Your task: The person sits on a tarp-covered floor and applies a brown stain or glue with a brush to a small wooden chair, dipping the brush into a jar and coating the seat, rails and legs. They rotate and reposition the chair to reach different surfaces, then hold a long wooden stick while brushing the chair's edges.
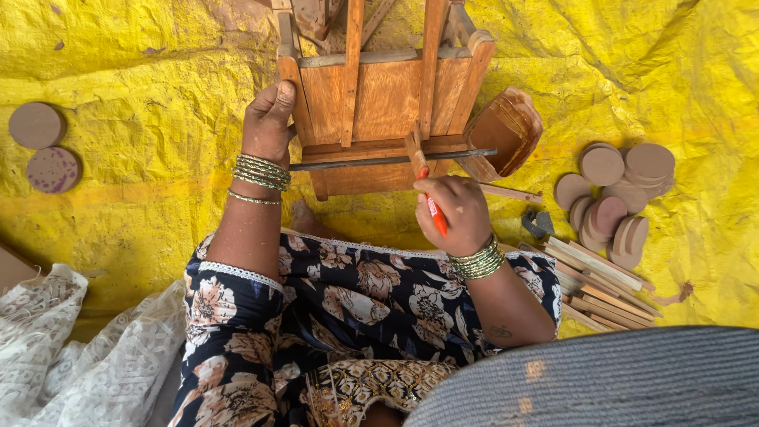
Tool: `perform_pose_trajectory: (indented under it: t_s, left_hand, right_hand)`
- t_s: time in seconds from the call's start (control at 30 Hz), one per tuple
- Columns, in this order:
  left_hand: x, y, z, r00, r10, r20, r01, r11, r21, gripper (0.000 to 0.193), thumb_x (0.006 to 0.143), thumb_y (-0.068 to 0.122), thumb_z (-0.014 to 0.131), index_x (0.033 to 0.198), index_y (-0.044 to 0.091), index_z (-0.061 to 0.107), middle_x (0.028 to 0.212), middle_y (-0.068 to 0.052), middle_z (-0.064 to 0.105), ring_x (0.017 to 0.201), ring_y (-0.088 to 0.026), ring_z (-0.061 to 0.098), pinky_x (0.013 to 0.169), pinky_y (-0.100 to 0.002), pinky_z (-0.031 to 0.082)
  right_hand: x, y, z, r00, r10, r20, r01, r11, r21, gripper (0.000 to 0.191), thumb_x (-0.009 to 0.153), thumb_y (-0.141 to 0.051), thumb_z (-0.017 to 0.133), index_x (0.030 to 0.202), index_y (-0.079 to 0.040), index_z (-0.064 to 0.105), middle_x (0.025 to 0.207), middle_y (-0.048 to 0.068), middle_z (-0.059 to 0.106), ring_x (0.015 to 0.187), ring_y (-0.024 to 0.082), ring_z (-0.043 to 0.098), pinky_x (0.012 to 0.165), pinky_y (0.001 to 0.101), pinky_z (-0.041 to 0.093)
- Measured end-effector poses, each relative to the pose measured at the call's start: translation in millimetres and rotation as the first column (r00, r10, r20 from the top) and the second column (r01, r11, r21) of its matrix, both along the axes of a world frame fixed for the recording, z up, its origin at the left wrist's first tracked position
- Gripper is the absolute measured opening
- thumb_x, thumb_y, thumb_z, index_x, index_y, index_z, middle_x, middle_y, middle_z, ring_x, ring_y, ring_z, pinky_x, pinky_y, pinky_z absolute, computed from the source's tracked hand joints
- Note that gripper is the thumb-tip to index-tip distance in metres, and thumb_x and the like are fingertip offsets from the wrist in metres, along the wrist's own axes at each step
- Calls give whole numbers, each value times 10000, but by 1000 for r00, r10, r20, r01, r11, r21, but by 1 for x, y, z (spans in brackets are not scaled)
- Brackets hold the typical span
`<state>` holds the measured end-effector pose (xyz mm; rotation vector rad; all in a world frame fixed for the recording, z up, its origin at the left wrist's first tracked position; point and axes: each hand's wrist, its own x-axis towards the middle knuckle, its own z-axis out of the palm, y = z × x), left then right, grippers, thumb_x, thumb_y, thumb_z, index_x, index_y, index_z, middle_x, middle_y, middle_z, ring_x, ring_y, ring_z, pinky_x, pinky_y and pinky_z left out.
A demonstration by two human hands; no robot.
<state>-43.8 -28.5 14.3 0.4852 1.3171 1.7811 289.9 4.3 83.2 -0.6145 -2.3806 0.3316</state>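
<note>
a person sits on a yellow tarpaulin [142, 95], seen from above, with a small wooden frame [379, 103] standing at the upper centre of the frame. the left hand [269, 122] is clenched around the frame's left post, thumb over the top of the wood, green and gold bangles [261, 171] stacked at the wrist. the right hand [455, 212], just below centre, grips an orange marker [433, 207], its tip pointing up at a short wooden strip [416, 150] that stands against a dark metal rod [395, 160] lying across the frame's front rail. a curved stack of thin wooden pieces [506, 130] leans against the frame's right side. at the right of the picture lie a heap of round wooden discs [613, 194] and, just below it, a pile of flat wooden sticks [601, 281]. two more discs [43, 146] rest well apart at the upper left. a dark floral garment [356, 304] covers the lap at the bottom centre, with white lace cloth [79, 356] at the lower left.
</note>
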Motion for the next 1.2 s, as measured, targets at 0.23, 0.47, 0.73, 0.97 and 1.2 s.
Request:
perform_pose_trajectory:
  t_s: [0.23, 0.47, 0.73, 0.97, 1.2]
  left_hand:
    - [2, 1, 0, 1000, -25, -13, 26, 1000, 5, 345, 971, 393, 710, 1166, 109, 727, 1074, 2, 735, 999, -136, 682, 850, -389, 601]
    - [4, 1, -3, 999, -14, -42, 15, 1000, 14, 377, 984, 412, 703, 1176, 88, 723, 1079, 2, 723, 1003, -140, 671, 843, -389, 592]
    - [4, 3, 5, 999, -36, -39, 38, 998, 44, 402, 986, 407, 701, 1219, 80, 712, 1132, -17, 721, 1054, -152, 673, 886, -403, 600]
    - [0, 4, -1, 999, -24, -38, 26, 999, 44, 386, 987, 395, 703, 1207, 78, 713, 1123, -20, 724, 1042, -154, 676, 875, -404, 603]
    - [1, 4, -4, 999, -35, -41, 38, 998, 60, 384, 984, 404, 708, 1194, 82, 714, 1119, -16, 717, 1036, -148, 672, 865, -403, 602]
  right_hand:
    - [7, -1, -7, 996, -85, -17, 85, 996, 16, 196, 859, -69, 720, 1051, -109, 714, 834, 42, 665, 732, 218, 627, 739, 399, 468]
    - [-8, -13, -43, 990, -133, -38, 135, 988, 68, 243, 887, -81, 716, 1126, -117, 724, 887, 38, 641, 802, 203, 606, 783, 386, 445]
    - [-5, -17, -22, 984, -169, 48, 166, 984, 65, 171, 851, -104, 710, 1013, -157, 696, 857, 41, 593, 768, 228, 592, 779, 421, 438]
    - [-9, -18, -20, 990, -128, -68, 130, 991, 32, 146, 884, -103, 714, 1023, -139, 687, 826, 37, 609, 732, 229, 592, 731, 416, 432]
    - [-4, -11, -14, 994, -84, -67, 85, 996, 13, 175, 876, -77, 692, 1046, -112, 675, 874, 63, 675, 794, 260, 636, 815, 432, 466]
